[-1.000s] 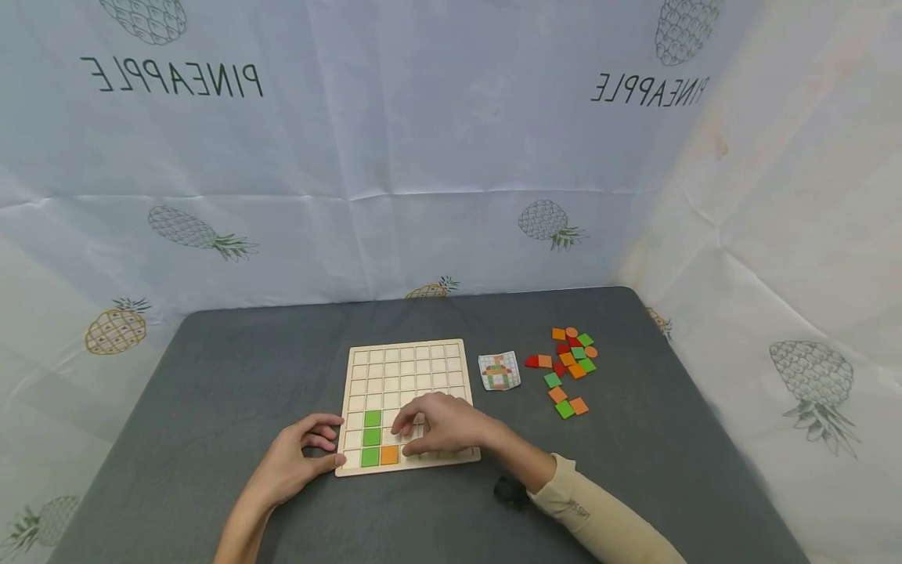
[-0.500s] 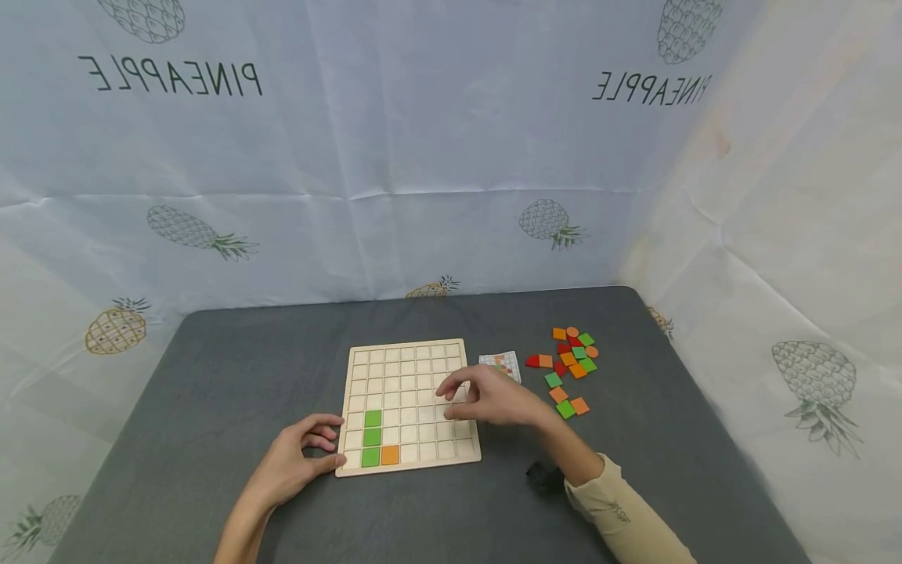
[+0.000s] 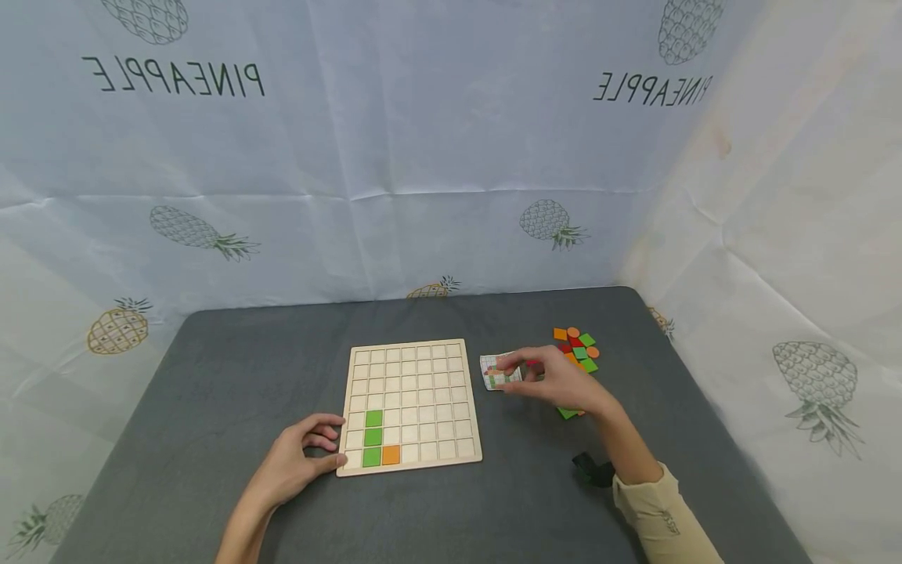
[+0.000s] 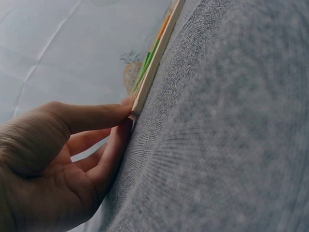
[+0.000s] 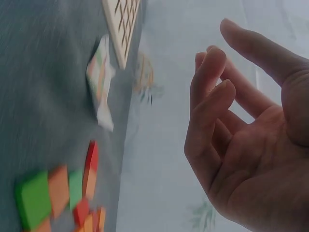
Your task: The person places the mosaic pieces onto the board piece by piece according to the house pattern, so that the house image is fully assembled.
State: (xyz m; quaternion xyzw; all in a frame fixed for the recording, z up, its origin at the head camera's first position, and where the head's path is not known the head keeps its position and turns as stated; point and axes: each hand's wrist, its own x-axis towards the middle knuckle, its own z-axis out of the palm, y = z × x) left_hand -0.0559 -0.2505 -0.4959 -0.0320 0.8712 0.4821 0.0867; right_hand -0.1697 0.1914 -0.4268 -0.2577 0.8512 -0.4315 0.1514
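Note:
My left hand [image 3: 292,458] holds the wooden grid board [image 3: 423,392] at its near left corner. In the left wrist view the thumb and fingers meet at the corner of the board's edge. A column of green square tiles [image 3: 373,437] lies in the board's cells, with an orange square tile [image 3: 391,455] beside the lowest one. My right hand [image 3: 564,384] hovers over the right part of the table and partly covers a small pattern card [image 3: 492,381]. Its fingers [image 5: 207,106] are loosely bent, thumb apart, nothing between them.
To the right, partly behind the right hand, lie scattered red, green and orange tiles [image 3: 588,365], some square and some round. A black object [image 3: 593,470] shows beneath the right wrist. Printed cloth [image 3: 423,141] hangs behind the dark table [image 3: 268,352].
My right hand has moved from over the board to the right, past its edge, and is over the card and close to the loose tiles. The left hand has stayed at the board's corner.

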